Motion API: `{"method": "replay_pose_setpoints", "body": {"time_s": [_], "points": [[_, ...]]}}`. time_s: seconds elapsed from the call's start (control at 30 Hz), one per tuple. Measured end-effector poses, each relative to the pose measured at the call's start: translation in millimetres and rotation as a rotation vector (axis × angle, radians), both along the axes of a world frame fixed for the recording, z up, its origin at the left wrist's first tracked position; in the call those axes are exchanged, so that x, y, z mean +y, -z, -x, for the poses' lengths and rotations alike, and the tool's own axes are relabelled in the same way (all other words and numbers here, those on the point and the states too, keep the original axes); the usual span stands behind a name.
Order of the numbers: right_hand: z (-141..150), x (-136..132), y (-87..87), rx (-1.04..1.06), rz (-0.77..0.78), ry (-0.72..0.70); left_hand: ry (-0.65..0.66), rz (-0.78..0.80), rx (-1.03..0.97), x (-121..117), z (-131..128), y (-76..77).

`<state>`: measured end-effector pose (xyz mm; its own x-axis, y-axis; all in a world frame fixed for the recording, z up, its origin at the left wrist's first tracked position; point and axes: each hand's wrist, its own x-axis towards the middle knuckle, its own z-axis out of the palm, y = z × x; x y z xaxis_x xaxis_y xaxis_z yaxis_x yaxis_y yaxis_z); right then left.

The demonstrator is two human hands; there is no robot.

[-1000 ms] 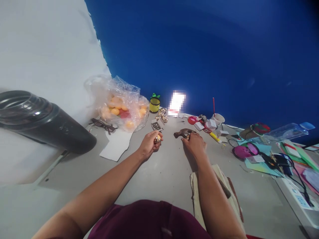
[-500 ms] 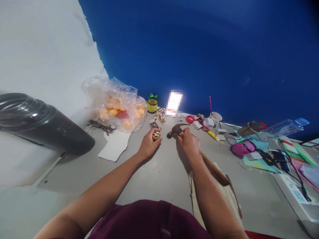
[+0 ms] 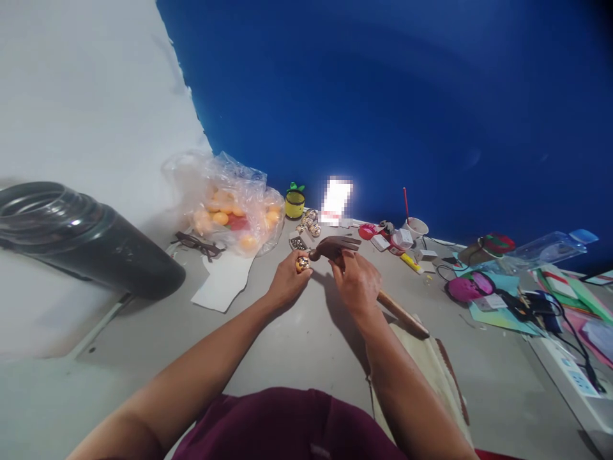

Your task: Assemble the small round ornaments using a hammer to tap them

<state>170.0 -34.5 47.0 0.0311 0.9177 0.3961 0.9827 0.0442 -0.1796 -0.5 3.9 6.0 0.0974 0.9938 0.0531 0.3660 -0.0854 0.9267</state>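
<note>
The ball (image 3: 302, 264) is gold, dotted dark; the hammer (image 3: 330, 245) is rusty brown with a paler brown handle (image 3: 403, 314). At twelve o'clock the wall (image 3: 335, 96) is deep blue, at six the shirt (image 3: 292, 425) maroon, at nine the flask (image 3: 115, 246) charcoal.

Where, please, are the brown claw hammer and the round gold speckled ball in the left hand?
Brown claw hammer (image 3: 332, 245): head view, on the metal head.
Speckled ball (image 3: 302, 264): head view, on its middle.

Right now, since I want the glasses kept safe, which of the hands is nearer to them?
Left. The left hand, holding a studded ball, is to the right of the glasses; the right hand, gripping the hammer, is farther right, past the left hand.
</note>
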Motion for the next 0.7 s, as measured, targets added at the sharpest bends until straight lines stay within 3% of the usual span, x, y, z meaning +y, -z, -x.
{"method": "replay_pose_setpoints", "body": {"time_s": [0.7], "points": [[-4.6,1.2,-0.3,-0.023,0.025,-0.009,0.044,-0.029,0.022,2.7,0.2,0.1]]}}
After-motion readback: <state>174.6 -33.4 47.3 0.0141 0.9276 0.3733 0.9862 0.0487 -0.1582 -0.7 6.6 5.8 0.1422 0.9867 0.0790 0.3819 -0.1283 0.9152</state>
